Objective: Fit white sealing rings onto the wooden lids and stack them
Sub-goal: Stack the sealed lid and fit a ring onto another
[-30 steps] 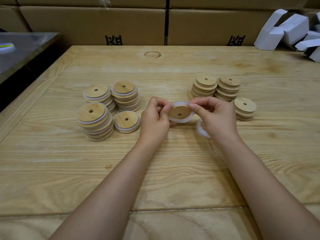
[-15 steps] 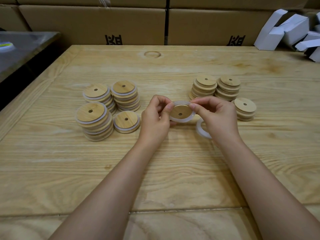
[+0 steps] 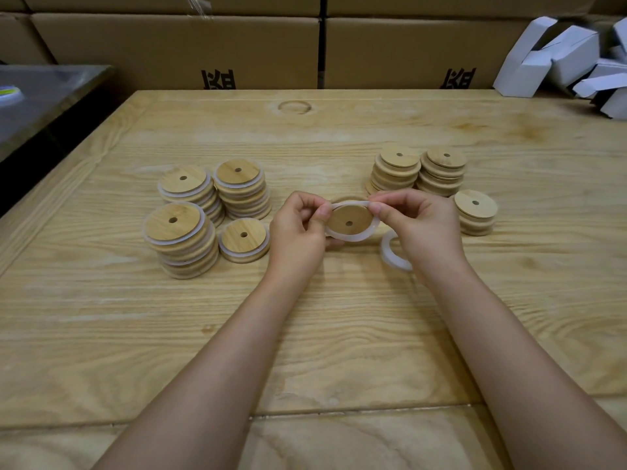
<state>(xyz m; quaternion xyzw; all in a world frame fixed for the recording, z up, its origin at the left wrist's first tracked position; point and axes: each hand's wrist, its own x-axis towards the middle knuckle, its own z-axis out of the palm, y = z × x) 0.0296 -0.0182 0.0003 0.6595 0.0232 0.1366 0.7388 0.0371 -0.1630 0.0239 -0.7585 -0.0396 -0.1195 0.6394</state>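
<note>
Between my hands is a round wooden lid with a small centre hole, a white sealing ring stretched around it. My left hand pinches the lid's left edge. My right hand pinches the ring at the lid's top right; its lower fingers also hold spare white rings. To the left stand stacks of ringed lids and a single low ringed lid. To the right are stacks of bare lids.
Everything lies on a wide wooden table. Cardboard boxes line its far edge, and white folded cartons pile at the far right. A dark metal surface lies beyond the table's left edge.
The white ring has been worked further round the lid, now hanging wider along its lower edge. Both hands stayed in place, only the fingers shifting on the rim.
</note>
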